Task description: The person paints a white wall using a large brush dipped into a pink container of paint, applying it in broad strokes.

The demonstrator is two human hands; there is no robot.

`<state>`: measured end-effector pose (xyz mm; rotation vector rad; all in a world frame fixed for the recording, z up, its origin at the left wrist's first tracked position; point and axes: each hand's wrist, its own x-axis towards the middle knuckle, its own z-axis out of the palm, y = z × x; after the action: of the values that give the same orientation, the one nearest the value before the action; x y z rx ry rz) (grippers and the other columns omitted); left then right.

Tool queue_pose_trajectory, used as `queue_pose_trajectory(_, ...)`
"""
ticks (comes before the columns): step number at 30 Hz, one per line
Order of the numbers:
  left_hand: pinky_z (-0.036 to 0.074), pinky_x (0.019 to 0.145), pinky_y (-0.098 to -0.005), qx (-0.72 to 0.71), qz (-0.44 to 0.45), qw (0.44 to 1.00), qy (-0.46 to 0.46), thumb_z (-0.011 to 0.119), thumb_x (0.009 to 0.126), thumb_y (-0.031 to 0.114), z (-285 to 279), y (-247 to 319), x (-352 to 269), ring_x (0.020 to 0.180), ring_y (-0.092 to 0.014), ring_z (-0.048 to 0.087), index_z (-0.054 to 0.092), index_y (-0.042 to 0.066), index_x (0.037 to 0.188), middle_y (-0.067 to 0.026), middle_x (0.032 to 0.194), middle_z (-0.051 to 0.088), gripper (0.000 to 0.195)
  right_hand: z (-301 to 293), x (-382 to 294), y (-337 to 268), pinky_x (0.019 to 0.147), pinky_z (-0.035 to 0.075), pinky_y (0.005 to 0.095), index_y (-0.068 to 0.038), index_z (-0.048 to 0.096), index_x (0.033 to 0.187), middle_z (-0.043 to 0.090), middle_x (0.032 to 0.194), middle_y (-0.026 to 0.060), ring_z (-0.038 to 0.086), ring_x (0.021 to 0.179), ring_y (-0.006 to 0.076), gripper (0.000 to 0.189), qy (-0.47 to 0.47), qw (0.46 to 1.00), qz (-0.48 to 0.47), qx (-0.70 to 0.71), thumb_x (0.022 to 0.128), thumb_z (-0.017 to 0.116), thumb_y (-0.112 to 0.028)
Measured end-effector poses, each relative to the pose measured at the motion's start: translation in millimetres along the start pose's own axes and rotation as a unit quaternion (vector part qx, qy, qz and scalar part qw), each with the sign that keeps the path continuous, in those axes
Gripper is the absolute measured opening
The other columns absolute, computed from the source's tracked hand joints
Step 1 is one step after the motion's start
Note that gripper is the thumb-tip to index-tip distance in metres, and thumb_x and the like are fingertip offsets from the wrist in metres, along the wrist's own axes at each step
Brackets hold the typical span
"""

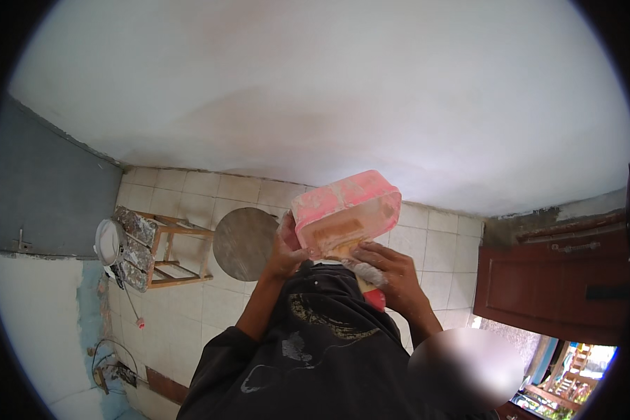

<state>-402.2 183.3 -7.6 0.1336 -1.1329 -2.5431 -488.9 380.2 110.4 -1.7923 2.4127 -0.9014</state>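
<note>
My left hand (289, 247) grips the near left end of a pink plastic tub (346, 191), which is tilted so that its open side faces me. Dried whitish residue coats the tub's outer wall, and a brownish smear shows inside. A flat brush or scraper with a pale and red handle (374, 296) is held in my right hand (380, 268); its working end lies at the tub's near rim, partly hidden by the fingers. Pale, chalky material covers the fingers of my right hand.
A pale wall (346, 94) rises ahead. On the tiled floor (189, 310) stand a spattered wooden stool (160, 252) and a round brown-grey disc or stool top (247, 244). A white bucket (107, 241) is at far left. A grey door (58, 184) is left, a red-brown door (551, 283) right.
</note>
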Motion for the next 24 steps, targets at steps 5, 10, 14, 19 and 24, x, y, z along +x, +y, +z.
queue_pose_trajectory(5,0.038,0.104,-0.0392,0.032,-0.006,0.999,0.02,0.076,0.063,0.008,-11.9,-8.5,-6.1,0.124,-0.023,0.045,0.03,0.001,0.136,-0.0101,0.129,0.047,0.086,-22.2,-1.6,-1.4,0.084,0.053,0.0353,-0.014,0.068,0.102,0.066,0.103,0.0052,0.062,0.1,0.0257,0.035,-0.062,0.996,0.013,0.057,0.067,0.069,-0.013)
queue_pose_trajectory(10,0.037,0.104,-0.0374,-0.003,0.002,0.999,0.042,0.07,0.063,-0.001,-17.3,-5.2,-4.2,0.123,-0.022,0.044,0.032,-0.003,0.134,-0.0115,0.128,0.046,0.081,-40.9,-12.0,10.3,0.083,0.054,0.0332,-0.011,0.069,0.095,0.068,0.098,0.0067,0.066,0.093,0.0243,0.03,0.028,0.978,0.114,0.173,0.067,0.075,-0.006)
queue_pose_trajectory(14,0.039,0.102,-0.0373,-0.034,-0.021,0.997,0.062,0.062,0.064,-0.003,-22.4,-9.1,-4.6,0.122,-0.023,0.046,0.032,-0.004,0.133,-0.0123,0.127,0.047,0.075,-36.7,-13.3,10.0,0.08,0.055,0.0339,0.0,0.068,0.088,0.069,0.087,0.0129,0.068,0.086,0.0225,0.016,0.2,0.915,0.222,0.273,0.074,0.074,-0.001)
queue_pose_trajectory(19,0.043,0.098,-0.0391,-0.074,-0.084,0.99,0.081,0.057,0.072,0.009,-18.4,-8.1,-0.1,0.119,-0.025,0.05,0.032,-0.003,0.133,-0.0138,0.126,0.048,0.067,-18.5,-16.9,16.7,0.078,0.056,0.0349,0.008,0.052,0.115,0.062,0.103,0.0161,0.064,0.092,0.0243,0.037,0.369,0.606,0.399,0.581,0.081,0.065,-0.001)
queue_pose_trajectory(24,0.045,0.096,-0.0418,-0.107,-0.18,0.969,0.134,0.053,0.08,0.026,-18.9,-6.8,-4.3,0.116,-0.028,0.052,0.034,-0.001,0.134,-0.0136,0.127,0.05,0.063,-10.6,-19.9,32.1,0.073,0.056,0.0296,0.008,0.044,0.124,0.057,0.111,0.0128,0.062,0.088,0.0217,0.039,0.327,0.517,0.397,0.685,0.089,0.053,-0.007)
